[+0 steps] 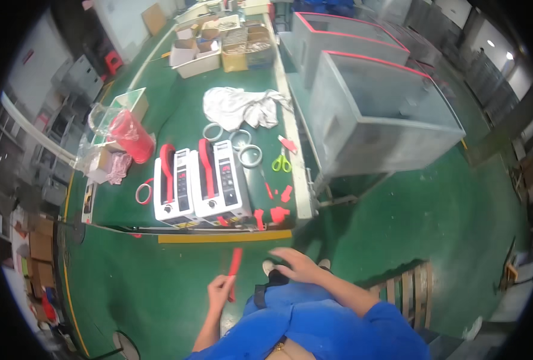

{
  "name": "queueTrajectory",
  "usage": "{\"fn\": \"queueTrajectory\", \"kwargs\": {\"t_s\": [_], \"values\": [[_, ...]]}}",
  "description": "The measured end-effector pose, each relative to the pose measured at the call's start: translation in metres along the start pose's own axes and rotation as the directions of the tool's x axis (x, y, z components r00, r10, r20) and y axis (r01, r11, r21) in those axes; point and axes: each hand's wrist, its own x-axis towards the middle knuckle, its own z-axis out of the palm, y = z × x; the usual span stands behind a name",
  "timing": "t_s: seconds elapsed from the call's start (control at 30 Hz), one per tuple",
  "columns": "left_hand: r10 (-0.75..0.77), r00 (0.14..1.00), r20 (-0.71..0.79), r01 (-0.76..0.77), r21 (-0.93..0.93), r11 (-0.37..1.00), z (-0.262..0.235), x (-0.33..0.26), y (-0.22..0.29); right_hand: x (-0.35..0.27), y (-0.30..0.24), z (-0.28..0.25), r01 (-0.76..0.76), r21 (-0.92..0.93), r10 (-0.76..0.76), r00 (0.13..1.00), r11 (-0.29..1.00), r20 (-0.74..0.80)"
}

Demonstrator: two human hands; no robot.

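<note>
My left hand (219, 289) is closed on a strip of red tape (236, 263), which stands up from the fingers and also hangs below them. To its right, my right hand (299, 266) is held in front of my body with fingers stretched out and nothing in them. Both hands are short of the table's front edge. Just past that edge stand two white tape dispensers side by side, a left one (185, 191) and a right one (227, 180), each loaded with a red tape roll. Short red tape pieces (279, 215) lie right of them.
Green-handled scissors (282, 163), grey rings (250, 156) and a white cloth (236, 108) lie on the green table. Red rolls in plastic (131, 137) stand at left, boxes of small parts (247, 51) farther back. Grey metal cabinets (362, 141) edged in red flank the table's right side. A wooden pallet (407, 297) lies behind right.
</note>
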Motion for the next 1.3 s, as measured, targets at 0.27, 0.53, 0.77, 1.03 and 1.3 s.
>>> {"fn": "queueTrajectory", "kwargs": {"t_s": [0.27,0.53,0.77,1.03,1.3], "values": [[0.451,0.798,0.4,-0.5,0.022,0.866,0.119,-0.009,0.085,-0.032,-0.005,-0.076,0.165,-0.25,-0.101,0.963,0.954,0.251],[0.387,0.695,0.606,-0.527,0.063,0.847,0.22,-0.047,0.126,-0.171,0.018,-0.175,-0.123,-0.112,0.103,0.98,0.986,-0.173],[0.271,0.677,0.685,-0.51,0.172,0.843,0.234,-0.026,0.158,-0.248,0.032,-0.316,-0.276,-0.02,0.216,0.794,0.961,-0.569],[0.337,0.77,0.542,-0.547,0.288,0.786,0.226,0.06,0.223,-0.246,0.058,-0.446,-0.341,0.231,0.402,0.618,0.911,-0.675],[0.458,0.836,0.304,-0.544,0.34,0.767,0.24,0.151,0.286,-0.213,0.079,-0.556,-0.282,0.251,0.369,0.534,0.926,-0.761]]}}
